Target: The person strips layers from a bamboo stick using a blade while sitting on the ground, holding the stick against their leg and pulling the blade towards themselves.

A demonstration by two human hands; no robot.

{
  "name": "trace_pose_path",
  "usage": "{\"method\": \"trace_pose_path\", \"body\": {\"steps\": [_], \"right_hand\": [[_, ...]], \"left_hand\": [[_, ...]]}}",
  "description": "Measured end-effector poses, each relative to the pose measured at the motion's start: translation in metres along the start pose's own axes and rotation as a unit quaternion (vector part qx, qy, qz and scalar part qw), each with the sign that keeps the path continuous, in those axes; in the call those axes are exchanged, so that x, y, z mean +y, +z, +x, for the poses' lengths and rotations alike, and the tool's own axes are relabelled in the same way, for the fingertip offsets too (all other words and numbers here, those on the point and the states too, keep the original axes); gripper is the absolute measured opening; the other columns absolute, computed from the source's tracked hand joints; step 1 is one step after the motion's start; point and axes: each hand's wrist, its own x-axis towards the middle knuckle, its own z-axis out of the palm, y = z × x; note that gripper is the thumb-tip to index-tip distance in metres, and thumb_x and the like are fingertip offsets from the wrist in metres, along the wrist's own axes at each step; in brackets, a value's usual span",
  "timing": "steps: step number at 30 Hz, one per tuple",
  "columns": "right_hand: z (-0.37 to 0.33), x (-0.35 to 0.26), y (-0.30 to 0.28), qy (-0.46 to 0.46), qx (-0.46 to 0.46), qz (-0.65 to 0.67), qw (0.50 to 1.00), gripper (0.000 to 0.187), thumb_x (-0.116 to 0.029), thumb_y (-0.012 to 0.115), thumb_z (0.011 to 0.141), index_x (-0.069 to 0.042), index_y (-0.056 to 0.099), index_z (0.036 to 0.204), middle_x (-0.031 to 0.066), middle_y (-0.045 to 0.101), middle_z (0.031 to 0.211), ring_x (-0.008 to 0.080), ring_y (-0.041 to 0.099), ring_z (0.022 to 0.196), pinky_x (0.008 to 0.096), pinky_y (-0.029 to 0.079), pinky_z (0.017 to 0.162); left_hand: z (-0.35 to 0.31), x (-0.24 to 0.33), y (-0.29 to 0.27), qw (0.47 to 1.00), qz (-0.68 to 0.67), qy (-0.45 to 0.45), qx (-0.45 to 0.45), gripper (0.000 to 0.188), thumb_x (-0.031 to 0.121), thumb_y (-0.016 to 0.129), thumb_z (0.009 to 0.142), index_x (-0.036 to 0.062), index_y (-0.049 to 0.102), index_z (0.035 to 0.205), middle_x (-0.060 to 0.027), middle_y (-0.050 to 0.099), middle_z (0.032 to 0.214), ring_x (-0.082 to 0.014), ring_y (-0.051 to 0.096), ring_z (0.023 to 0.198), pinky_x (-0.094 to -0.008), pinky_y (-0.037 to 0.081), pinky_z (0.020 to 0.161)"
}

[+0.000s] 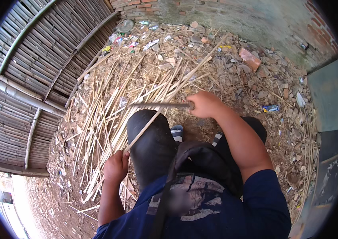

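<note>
My left hand (115,167) is closed around the near end of a long pale bamboo strip (144,133). The strip slants up to the right across my left knee. In my right hand (204,104) is the handle of a long knife with a dark, narrow blade (159,105). Its blade points left, just beyond my left knee, and crosses the strip; whether the two touch I cannot tell. More split bamboo strips (97,131) lie in a loose heap on the ground to the left and ahead of my knees.
A bamboo-pole wall (29,51) stands at the left, and a weathered brick wall (232,20) runs along the back. Rubble and litter cover the ground, with a broken brick (250,59) and a blue wrapper (270,108) at the right. Grey panels (328,95) stand at the far right.
</note>
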Motion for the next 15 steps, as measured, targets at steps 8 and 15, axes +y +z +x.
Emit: {"method": "trace_pose_path", "body": {"steps": [8,15], "right_hand": [[0.017,0.074,0.020,0.109,0.071,0.078,0.988,0.039,-0.028,0.077,0.080,-0.005,0.072,0.111,0.0185,0.073,0.097,0.0363,0.070,0.093,0.0440,0.055,0.082],[0.009,0.017,0.018,0.042,-0.032,0.035,0.998,0.036,-0.032,0.076,0.081,-0.007,0.073,0.106,0.0193,0.072,0.092,0.0364,0.070,0.090,0.0450,0.055,0.080]], "left_hand": [[0.003,0.002,0.010,0.999,0.015,0.030,0.006,0.037,0.040,0.052,0.103,0.0071,0.054,0.086,-0.0236,0.065,0.072,-0.0474,0.064,0.066,-0.0582,0.049,0.059],[-0.003,-0.010,0.022,1.000,-0.003,0.012,0.004,0.035,0.038,0.053,0.103,0.0077,0.055,0.086,-0.0227,0.065,0.073,-0.0472,0.064,0.068,-0.0579,0.049,0.059]]}}
